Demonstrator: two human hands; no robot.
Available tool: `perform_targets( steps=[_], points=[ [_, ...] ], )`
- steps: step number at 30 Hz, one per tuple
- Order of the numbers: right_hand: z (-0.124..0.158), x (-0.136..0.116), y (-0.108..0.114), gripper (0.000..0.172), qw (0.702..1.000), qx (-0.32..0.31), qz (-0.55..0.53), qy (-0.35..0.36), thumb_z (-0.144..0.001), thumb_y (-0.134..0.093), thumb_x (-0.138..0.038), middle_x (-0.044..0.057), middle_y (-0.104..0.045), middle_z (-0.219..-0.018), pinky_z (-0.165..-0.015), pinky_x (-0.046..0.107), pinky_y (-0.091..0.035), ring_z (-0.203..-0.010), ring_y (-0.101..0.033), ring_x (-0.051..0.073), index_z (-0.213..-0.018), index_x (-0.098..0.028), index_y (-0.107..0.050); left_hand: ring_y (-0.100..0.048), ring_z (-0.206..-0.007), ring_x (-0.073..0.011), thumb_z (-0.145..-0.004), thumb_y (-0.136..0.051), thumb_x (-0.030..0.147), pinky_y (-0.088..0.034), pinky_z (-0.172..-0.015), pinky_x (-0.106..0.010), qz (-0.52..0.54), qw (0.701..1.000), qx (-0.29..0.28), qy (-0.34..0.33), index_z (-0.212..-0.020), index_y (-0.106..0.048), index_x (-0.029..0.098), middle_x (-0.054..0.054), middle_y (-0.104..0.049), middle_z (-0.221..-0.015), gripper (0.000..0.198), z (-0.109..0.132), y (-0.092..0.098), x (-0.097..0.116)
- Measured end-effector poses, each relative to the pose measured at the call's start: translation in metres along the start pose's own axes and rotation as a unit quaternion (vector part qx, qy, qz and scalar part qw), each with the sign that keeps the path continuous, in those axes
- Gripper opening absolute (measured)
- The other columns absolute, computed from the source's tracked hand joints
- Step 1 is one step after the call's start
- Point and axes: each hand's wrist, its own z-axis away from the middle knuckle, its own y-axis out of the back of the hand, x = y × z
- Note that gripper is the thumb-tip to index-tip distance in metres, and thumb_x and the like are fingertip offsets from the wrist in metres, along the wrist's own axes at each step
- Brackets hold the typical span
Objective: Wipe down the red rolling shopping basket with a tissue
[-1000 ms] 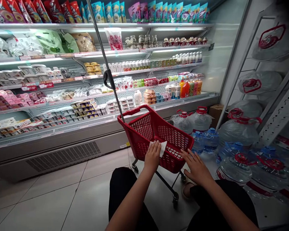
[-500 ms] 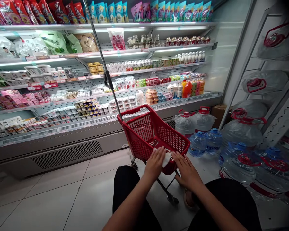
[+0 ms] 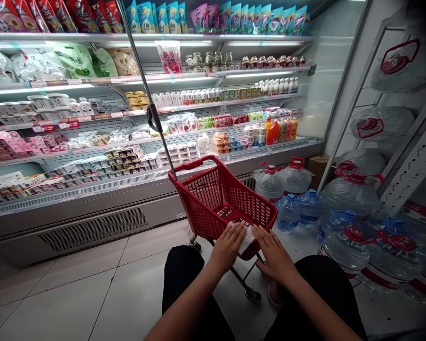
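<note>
A small red plastic shopping cart (image 3: 250, 194) stands before my knees, its basket showing a latticed wall and a bare floor. My left hand (image 3: 229, 244) presses a crumpled white cloth (image 3: 247, 240) against the basket's near end, fingers laid together over it. Whether the cloth is paper or fabric I cannot tell. On the right of the same end, my right hand (image 3: 275, 253) holds the rim, fingers draped over the edge and thumb lower down outside. A dark pole (image 3: 140, 61) rises from the cart's far left corner.
A lit refrigerated display (image 3: 135, 177) with packaged dairy and drinks runs along the back. Large water bottles (image 3: 350, 194) and smaller blue-capped bottles (image 3: 288, 212) crowd the right side. A metal rack (image 3: 408, 166) stands beyond them. Pale tiles (image 3: 74, 293) cover the floor.
My left hand has shifted slightly down and left, and more of the white cloth shows beside it. My right hand stays at the basket's end. The view has turned slightly to the right.
</note>
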Motion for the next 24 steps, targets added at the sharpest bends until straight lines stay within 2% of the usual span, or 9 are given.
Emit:
perform_targets(
  steps=[3,5,8,11,13,14,17,21,24],
  points=[
    [-0.002,-0.002,0.001,0.103,1.0,0.007,-0.005,-0.002,-0.078,-0.052,-0.021,0.008,-0.032,-0.17,-0.128,0.049,-0.025,-0.157,-0.026,0.025,-0.168,-0.017,-0.001,-0.037,-0.153,-0.0205,-0.097,-0.038,0.005,-0.033,-0.126,-0.043,-0.014,0.996,-0.003,0.093,-0.16,-0.035,0.013,-0.012,-0.041,-0.164,0.064,-0.002,0.001,-0.04],
    [-0.003,-0.004,0.0,0.103,1.0,0.015,-0.009,-0.008,-0.078,-0.052,-0.022,0.009,-0.031,-0.17,-0.127,0.05,-0.026,-0.157,-0.027,0.026,-0.168,-0.017,0.0,-0.04,-0.152,-0.022,-0.095,-0.039,0.004,-0.037,-0.124,-0.045,-0.022,0.99,-0.001,0.142,-0.159,-0.036,0.012,-0.014,-0.043,-0.163,0.064,-0.004,-0.003,-0.045],
    [-0.002,-0.005,-0.001,0.103,1.0,0.018,-0.011,-0.01,-0.079,-0.051,-0.021,0.01,-0.03,-0.17,-0.126,0.051,-0.027,-0.157,-0.027,0.027,-0.168,-0.016,0.0,-0.041,-0.151,-0.0243,-0.098,-0.041,0.009,-0.039,-0.123,-0.044,-0.024,0.99,0.002,0.142,-0.156,-0.041,0.01,-0.014,-0.044,-0.162,0.058,-0.005,-0.012,-0.013],
    [0.001,-0.003,-0.001,0.103,1.0,0.013,-0.006,-0.005,-0.079,-0.05,-0.02,0.01,-0.029,-0.171,-0.126,0.051,-0.027,-0.157,-0.027,0.027,-0.168,-0.016,0.002,-0.035,-0.154,-0.0239,-0.104,-0.042,0.019,-0.034,-0.125,-0.042,-0.014,0.998,0.003,0.065,-0.157,-0.04,0.011,-0.012,-0.037,-0.166,0.054,-0.004,-0.014,0.034],
    [0.002,0.0,-0.001,0.103,1.0,0.008,-0.002,-0.003,-0.079,-0.05,-0.02,0.01,-0.027,-0.171,-0.126,0.051,-0.026,-0.157,-0.027,0.026,-0.167,-0.017,0.004,-0.029,-0.157,-0.0235,-0.106,-0.041,0.023,-0.03,-0.127,-0.042,-0.013,1.0,0.0,0.025,-0.16,-0.035,0.01,-0.013,-0.031,-0.169,0.056,-0.002,-0.011,0.049],
    [0.003,0.001,-0.001,0.103,1.0,0.005,0.0,-0.001,-0.079,-0.05,-0.02,0.01,-0.027,-0.172,-0.127,0.051,-0.025,-0.157,-0.026,0.026,-0.167,-0.017,0.005,-0.026,-0.158,-0.0229,-0.106,-0.04,0.023,-0.029,-0.127,-0.042,-0.012,1.0,-0.002,0.005,-0.161,-0.032,0.01,-0.012,-0.029,-0.17,0.058,-0.002,-0.008,0.049],
    [0.002,0.006,0.0,0.102,1.0,-0.007,0.003,0.005,-0.081,-0.049,-0.021,0.008,-0.026,-0.172,-0.128,0.052,-0.023,-0.158,-0.026,0.024,-0.167,-0.019,0.005,-0.026,-0.158,-0.0206,-0.104,-0.039,0.016,-0.026,-0.128,-0.04,-0.009,1.0,-0.01,-0.012,-0.163,-0.029,0.012,-0.011,-0.031,-0.17,0.06,0.0,-0.002,0.019],
    [-0.003,0.01,0.001,0.1,1.0,-0.016,0.0,0.006,-0.082,-0.048,-0.02,0.006,-0.023,-0.173,-0.128,0.05,-0.023,-0.158,-0.026,0.023,-0.168,-0.021,0.004,-0.041,-0.151,-0.0209,-0.101,-0.039,0.011,-0.029,-0.128,-0.042,-0.024,0.996,-0.017,0.081,-0.156,-0.041,0.013,-0.011,-0.048,-0.16,0.055,-0.002,-0.001,-0.034],
    [-0.007,0.013,0.001,0.1,1.0,-0.016,0.001,0.008,-0.083,-0.047,-0.019,0.005,-0.023,-0.173,-0.128,0.05,-0.022,-0.158,-0.026,0.023,-0.167,-0.022,0.006,-0.048,-0.145,-0.0221,-0.101,-0.043,0.012,-0.031,-0.127,-0.042,-0.03,0.992,-0.029,0.117,-0.148,-0.049,0.013,-0.012,-0.056,-0.151,0.048,-0.007,-0.005,-0.048]
  ],
)
